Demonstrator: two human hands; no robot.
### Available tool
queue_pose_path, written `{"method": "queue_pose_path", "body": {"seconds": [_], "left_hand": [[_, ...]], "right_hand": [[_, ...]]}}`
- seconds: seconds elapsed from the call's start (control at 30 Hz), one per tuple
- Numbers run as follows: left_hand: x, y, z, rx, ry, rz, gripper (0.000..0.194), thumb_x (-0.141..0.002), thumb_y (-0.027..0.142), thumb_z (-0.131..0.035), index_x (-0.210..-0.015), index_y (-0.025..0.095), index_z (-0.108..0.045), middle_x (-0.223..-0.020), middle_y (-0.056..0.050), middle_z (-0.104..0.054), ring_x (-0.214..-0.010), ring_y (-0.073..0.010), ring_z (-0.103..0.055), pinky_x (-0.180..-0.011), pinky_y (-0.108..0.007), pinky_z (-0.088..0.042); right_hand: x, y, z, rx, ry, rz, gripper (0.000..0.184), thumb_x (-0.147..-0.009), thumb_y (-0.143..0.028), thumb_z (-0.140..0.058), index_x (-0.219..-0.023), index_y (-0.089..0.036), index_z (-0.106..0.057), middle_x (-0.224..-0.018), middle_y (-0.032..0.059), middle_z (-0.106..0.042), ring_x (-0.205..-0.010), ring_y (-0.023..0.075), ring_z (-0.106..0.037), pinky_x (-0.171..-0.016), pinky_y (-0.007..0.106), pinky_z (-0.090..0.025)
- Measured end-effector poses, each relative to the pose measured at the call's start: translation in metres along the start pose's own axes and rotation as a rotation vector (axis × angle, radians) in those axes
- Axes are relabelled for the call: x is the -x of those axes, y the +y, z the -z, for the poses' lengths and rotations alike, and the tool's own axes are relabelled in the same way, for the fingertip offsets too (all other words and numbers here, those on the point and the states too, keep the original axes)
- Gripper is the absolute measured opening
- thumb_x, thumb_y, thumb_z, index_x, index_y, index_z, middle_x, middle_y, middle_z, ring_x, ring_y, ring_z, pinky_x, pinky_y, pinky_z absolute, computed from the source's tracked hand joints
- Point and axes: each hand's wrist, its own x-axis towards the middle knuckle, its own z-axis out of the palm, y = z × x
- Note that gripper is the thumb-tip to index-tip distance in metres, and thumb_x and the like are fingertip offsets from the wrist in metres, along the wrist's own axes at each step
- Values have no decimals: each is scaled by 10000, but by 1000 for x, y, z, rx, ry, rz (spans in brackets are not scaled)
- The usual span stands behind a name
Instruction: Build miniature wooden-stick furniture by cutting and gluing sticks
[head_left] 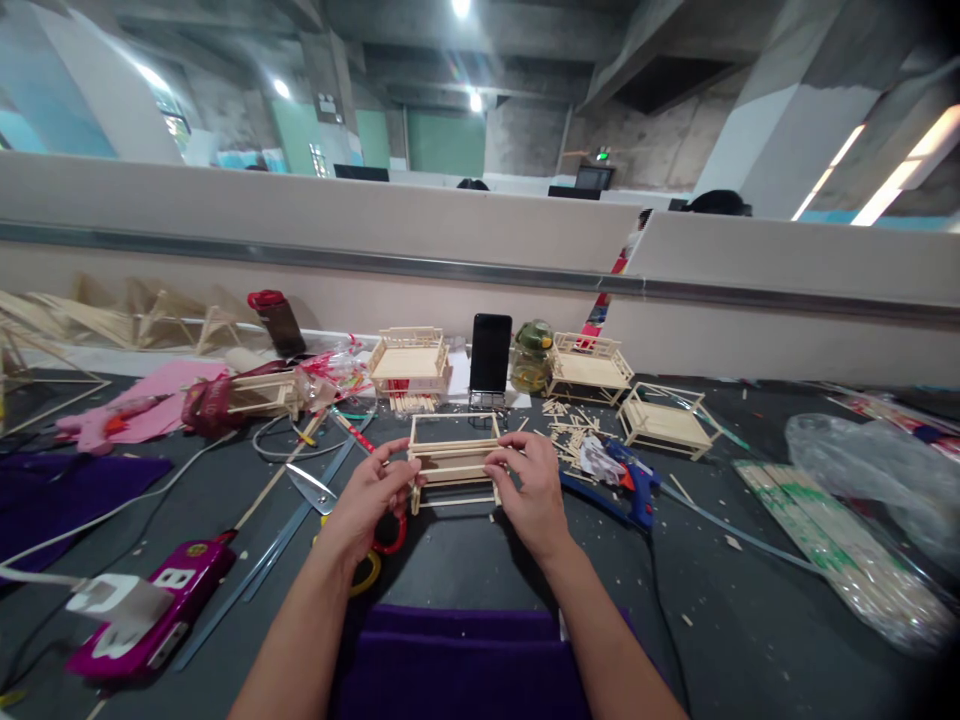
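A small model frame built of thin wooden sticks stands on the dark table between my hands. At its left end, my left hand pinches the frame with thumb and fingers. My right hand grips the opposite end, fingertips at the upper rails. Under my left wrist lie scissors with red and yellow handles, partly covered by the hand. A blue glue gun rests to the right of my right hand, beside a heap of short sticks.
Finished-looking stick models stand along the back, near a phone on a stand and a jar. A magenta power strip lies front left, bagged sticks at right, purple cloth in front.
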Motion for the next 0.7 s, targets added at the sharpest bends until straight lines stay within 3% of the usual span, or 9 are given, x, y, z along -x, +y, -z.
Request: {"method": "queue_pose_path", "body": {"seconds": [0.13, 0.27, 0.37, 0.53, 0.7], "left_hand": [[-2, -1, 0, -95, 38, -38, 640, -718, 506, -711, -1216, 172, -488, -675, 12, -635, -445, -63, -379, -396, -164, -301], [-6, -6, 1, -242, 172, -153, 638, -702, 571, -690, -1167, 158, -548, -555, 67, -518, -445, -71, -362, -405, -164, -275], [-8, -8, -2, -262, 224, -208, 628, -685, 575, -694, -1123, 140, -581, -546, 60, -511, -476, -81, -405, -426, -165, -304], [-6, -5, -15, -45, 223, -115, 608, -635, 525, -737, -1074, 139, -568, -563, 51, -563, -389, -63, -351, -347, -167, -273], [-5, -7, -25, 35, 265, -171, 524, -631, 497, -752, -983, 149, -580, -537, 79, -513, -376, -66, -387, -339, -179, -332]], "right_hand": [[-6, 8, 26, 9, 235, -32, 96, -896, -202, -565, -850, -199, -649, -848, 40, -646, -871, 196, -562, -821, 342, -433], [-6, 27, 52, 190, 388, -134, 138, -897, -275, -561, -827, -192, -646, -816, 46, -656, -786, 188, -566, -755, 309, -431], [-2, 40, 55, 242, 320, -255, 189, -899, -314, -524, -824, -191, -647, -803, 46, -663, -689, 172, -566, -676, 283, -421], [5, 47, 37, 145, 89, -415, 245, -873, -338, -477, -884, -186, -668, -781, 61, -691, -635, 185, -587, -644, 294, -426], [8, 47, 24, 83, 122, -375, 305, -868, -334, -453, -983, -154, -671, -927, 119, -700, -769, 218, -622, -737, 336, -462]]}}
